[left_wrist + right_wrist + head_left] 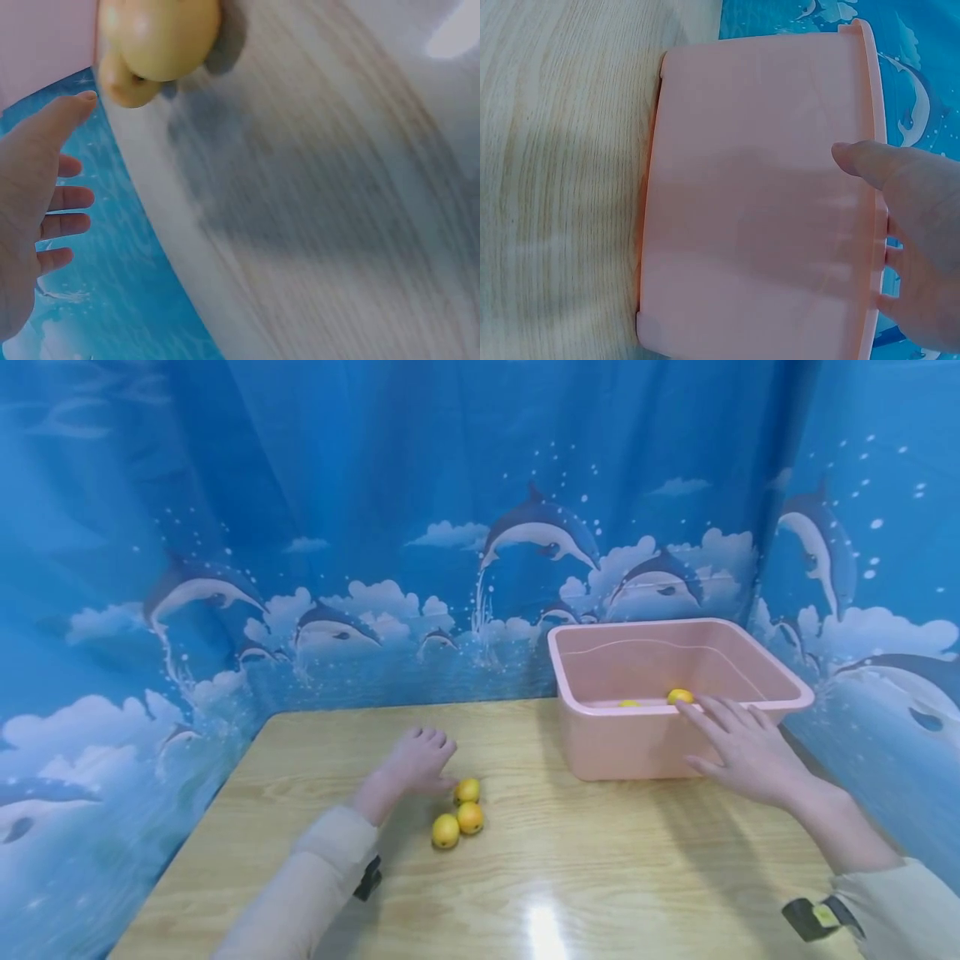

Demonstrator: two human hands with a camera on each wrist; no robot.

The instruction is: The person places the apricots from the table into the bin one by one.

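Pale sleeves (296, 897) end in relaxed, empty hands (416, 762) (750, 756), left beside yellow fruits (470, 817), right near pink bin (630, 743).

The person is wearing loose long sleeves of cream-coloured cloth, the left sleeve (288, 897) creasing softly and bunching into a rounded, gathered cuff (339, 833). The matching right sleeve (907, 910) is ending in a smoother edge. A small, black, angular wrist-worn device (368, 878) is jutting from beside the left cuff, its details being too small to tell. On the other arm, a black, blocky wrist-worn device (805, 919) is sitting against the cream cloth, with a little yellow-green patch (826, 916) showing beside a dark band (845, 916). Beyond the sleeves, the left hand (417, 762) and right hand (746, 750) are showing bare.
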